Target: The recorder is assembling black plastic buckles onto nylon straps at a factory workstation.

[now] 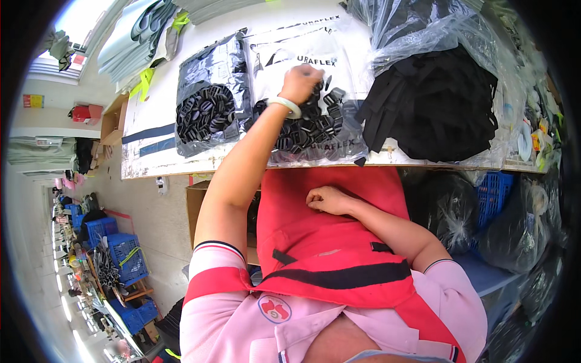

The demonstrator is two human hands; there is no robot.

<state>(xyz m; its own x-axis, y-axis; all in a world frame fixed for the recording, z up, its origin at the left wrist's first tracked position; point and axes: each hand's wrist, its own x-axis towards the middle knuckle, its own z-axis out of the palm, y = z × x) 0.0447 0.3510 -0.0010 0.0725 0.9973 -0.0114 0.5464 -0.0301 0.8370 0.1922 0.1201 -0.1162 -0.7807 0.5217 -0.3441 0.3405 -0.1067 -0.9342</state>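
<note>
My left hand [300, 84], with a pale bangle on its wrist, reaches over a clear printed bag [275, 66] on the white table. Its fingers are bent and closed; what they hold, if anything, I cannot make out. Just below it, black plastic buckles [307, 130] lie heaped on the bag. My right hand [328, 200] rests against the red apron [333, 233] below the table edge, its fingers curled in with nothing showing between them.
Left of my arm lies another bag of black buckles [206, 112]. A big bundle of black straps [433, 103] spills from clear plastic on the right. Grey-green sheets [136, 39] are stacked at the far left. Blue crates [127, 257] stand on the floor.
</note>
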